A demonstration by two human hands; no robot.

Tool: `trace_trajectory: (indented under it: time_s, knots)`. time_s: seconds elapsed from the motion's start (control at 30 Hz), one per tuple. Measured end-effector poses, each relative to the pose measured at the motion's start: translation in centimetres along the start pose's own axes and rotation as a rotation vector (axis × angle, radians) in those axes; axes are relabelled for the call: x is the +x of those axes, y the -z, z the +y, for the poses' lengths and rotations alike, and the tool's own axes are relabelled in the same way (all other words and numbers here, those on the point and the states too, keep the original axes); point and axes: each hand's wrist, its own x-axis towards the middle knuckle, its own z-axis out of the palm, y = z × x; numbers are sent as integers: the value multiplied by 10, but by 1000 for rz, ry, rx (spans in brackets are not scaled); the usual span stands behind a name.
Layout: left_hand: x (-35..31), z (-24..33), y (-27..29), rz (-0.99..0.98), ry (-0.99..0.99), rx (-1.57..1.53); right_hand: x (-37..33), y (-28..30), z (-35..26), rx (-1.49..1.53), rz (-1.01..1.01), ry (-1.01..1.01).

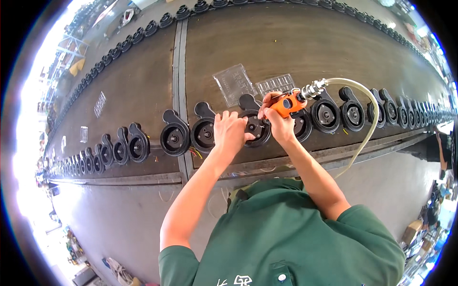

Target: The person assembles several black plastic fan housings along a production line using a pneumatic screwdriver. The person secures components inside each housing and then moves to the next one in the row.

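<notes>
round black housing [255, 128], smooth-rimmed with a central hub and a smaller lobe on its far side, sits on the near part of the dull brown tabletop [229, 43], between both hands. at left, similar black housings [138, 143] stand in a row, with thin clear plastic pieces [100, 105] beyond them. a grey metal strip [179, 71] runs near to far. next comes the left hand [230, 131], its grip spread, thumb reaching over the left side of the round black housing; how firmly it presses, i cannot tell. beyond lie a wide clear tray [234, 85] and a ribbed one [276, 85]. the right hand [279, 122] has its grip wrapped around an orange tool [288, 104], hard and blunt, whose shiny metal coupling [313, 89] joins a pale, flexible hose [377, 114]. farther right, more housings [353, 116] continue the row.
</notes>
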Motion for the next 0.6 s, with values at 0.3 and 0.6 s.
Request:
trace_trajectory:
  time_s: [0.3, 0.6]
  knots:
    - [-1, 6, -3, -53, 50, 51, 4, 8, 5, -36, -93, -17]
    - [2, 8, -16, -47, 104, 91, 6, 3, 10, 9, -66, 40]
